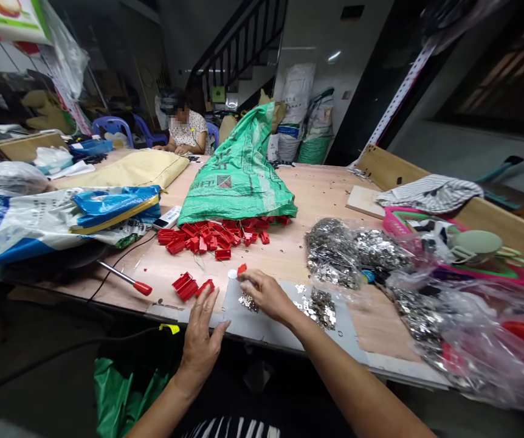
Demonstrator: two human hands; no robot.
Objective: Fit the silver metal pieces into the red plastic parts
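My left hand (202,334) lies flat at the near edge of a grey board (266,328), fingers stretched out, tips close to a small group of red plastic clips (191,286). My right hand (265,294) rests on the board with fingers curled in a pinch over a little heap of small silver metal pieces (247,302). One red clip (242,268) and a small white disc (231,274) lie just beyond its fingertips. More silver pieces (319,307) are scattered on the board to the right.
A green woven sack (239,170) spills a pile of red clips (211,236). Clear bags of silver parts (357,252) sit on the right by a pink basket (396,222). A red-handled tool (127,280) lies left. Another person (188,131) sits at the far end.
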